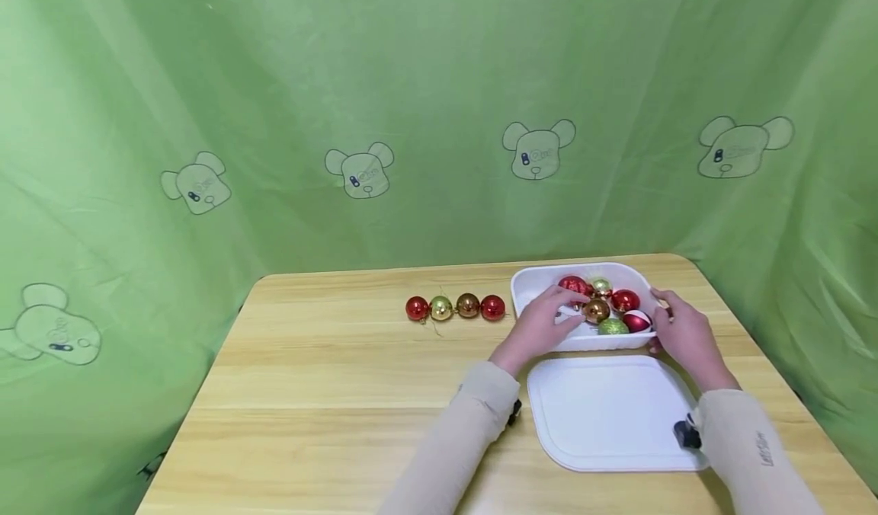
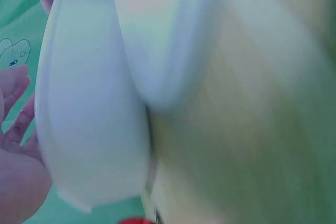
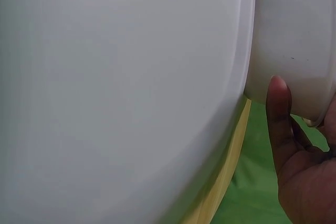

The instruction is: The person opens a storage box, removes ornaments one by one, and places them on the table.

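Observation:
Inside a white plastic box (image 1: pixel 531 285) lie several Christmas baubles: copper (image 1: pixel 596 311), glittery green (image 1: pixel 613 326), red-and-white (image 1: pixel 636 321), shiny red (image 1: pixel 625 300) and others. My left hand (image 1: pixel 543 323) reaches over the box's near left side, its fingertips beside the copper bauble. In the left wrist view its fingers are spread behind the box wall (image 2: pixel 94 98); no bauble shows between them. At the box's right end, my right hand (image 1: pixel 688 337) grips the rim. The right wrist view shows its thumb (image 3: pixel 278 103) against the outer wall; the other fingers are partly hidden.
A white lid (image 1: pixel 613 416) lies flat on the wooden table (image 1: pixel 329 393), just in front of the box. Left of the box, a row of baubles runs red (image 1: pixel 416 308), gold (image 1: pixel 441 307), brown (image 1: pixel 468 305), red (image 1: pixel 492 307). Green curtains (image 1: pixel 439 65) surround the table.

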Action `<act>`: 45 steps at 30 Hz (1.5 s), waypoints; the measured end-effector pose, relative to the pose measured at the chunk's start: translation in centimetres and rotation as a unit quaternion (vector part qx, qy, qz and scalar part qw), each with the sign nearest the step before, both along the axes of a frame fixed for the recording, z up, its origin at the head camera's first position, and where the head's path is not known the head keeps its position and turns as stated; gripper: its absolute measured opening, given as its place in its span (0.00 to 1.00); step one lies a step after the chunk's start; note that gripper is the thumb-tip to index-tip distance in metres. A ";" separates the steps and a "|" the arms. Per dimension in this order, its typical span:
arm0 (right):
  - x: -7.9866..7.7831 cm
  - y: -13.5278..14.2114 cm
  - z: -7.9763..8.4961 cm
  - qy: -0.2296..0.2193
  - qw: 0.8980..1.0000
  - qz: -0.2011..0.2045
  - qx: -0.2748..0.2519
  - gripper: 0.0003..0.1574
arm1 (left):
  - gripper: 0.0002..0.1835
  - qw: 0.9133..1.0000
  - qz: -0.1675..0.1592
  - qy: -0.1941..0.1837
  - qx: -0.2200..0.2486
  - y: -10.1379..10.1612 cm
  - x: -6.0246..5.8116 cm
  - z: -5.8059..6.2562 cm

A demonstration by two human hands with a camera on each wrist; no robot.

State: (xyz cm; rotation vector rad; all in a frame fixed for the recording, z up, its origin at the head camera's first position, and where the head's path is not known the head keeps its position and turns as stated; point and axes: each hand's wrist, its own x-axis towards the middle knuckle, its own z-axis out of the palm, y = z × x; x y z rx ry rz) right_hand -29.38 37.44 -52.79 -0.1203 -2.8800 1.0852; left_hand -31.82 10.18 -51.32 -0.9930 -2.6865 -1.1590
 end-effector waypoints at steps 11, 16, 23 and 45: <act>0.1 0.1 0.0 0.026 1.000 -0.001 0.014 0.33 | 0.21 0.998 -0.018 0.011 -0.057 3.6 0.0 0.4; 0.1 -0.1 0.0 0.015 1.000 0.004 0.011 0.34 | 0.22 0.996 -0.022 0.013 -0.088 4.3 0.2 0.6; 0.0 -0.1 -0.2 0.014 1.000 0.001 0.020 0.34 | 0.25 0.990 -0.045 -0.005 -0.134 4.7 -0.1 0.2; 0.1 0.1 0.0 0.017 1.000 -0.002 0.023 0.34 | 0.20 0.978 -0.063 0.008 -0.199 5.4 -0.4 -0.2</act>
